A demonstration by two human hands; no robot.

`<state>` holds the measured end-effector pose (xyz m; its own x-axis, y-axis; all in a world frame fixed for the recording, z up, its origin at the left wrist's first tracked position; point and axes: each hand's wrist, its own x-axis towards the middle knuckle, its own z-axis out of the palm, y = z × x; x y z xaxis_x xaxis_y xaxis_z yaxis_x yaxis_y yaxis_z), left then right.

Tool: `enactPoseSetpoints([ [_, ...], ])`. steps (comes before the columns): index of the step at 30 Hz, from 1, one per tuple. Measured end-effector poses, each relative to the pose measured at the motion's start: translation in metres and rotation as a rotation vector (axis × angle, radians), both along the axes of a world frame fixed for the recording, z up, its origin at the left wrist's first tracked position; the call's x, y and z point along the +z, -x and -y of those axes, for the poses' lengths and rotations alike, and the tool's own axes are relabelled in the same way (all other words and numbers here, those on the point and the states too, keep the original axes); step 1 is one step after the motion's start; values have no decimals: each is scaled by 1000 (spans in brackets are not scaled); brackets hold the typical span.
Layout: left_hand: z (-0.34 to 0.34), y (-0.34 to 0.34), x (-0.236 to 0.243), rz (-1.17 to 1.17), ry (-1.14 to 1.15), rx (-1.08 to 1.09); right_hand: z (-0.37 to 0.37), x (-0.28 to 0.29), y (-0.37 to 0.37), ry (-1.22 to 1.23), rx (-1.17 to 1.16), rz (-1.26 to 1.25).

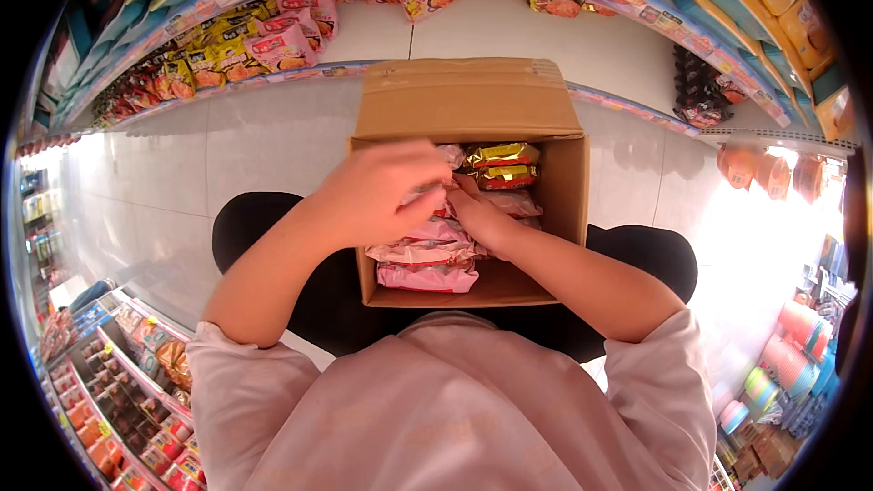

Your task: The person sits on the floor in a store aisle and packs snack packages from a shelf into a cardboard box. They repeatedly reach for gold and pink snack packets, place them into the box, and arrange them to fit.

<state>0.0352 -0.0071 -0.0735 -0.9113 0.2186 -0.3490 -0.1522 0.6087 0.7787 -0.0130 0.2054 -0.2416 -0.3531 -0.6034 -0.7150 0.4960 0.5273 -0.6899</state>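
An open cardboard box (568, 209) stands between my knees, filled with packaged snacks. Pink packets (427, 277) are stacked along its near left side, and gold packets (503, 155) lie at the far right. My left hand (396, 184) is over the box's left side, fingers curled inward and smeared by motion, so its hold is unclear. Among the pink packets, my right hand (480, 215) reaches in with fingers bent and drawn together. Its fingertips are close to those of my left hand. Whatever lies between them is hidden.
Behind the box, a low white shelf (473, 23) bears pink and yellow snack packets (286, 41) at left. Dark packets (700, 91) sit at its right end. A snack rack (118, 373) stands at lower left; colourful cups (791, 345) are at right. Pale floor tiles (164, 164) surround me.
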Motion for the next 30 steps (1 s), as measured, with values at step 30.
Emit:
enactPoseSetpoints([
  [30,6,-24,-36,-382,813,-247,146,87,216,-57,737,-1127],
])
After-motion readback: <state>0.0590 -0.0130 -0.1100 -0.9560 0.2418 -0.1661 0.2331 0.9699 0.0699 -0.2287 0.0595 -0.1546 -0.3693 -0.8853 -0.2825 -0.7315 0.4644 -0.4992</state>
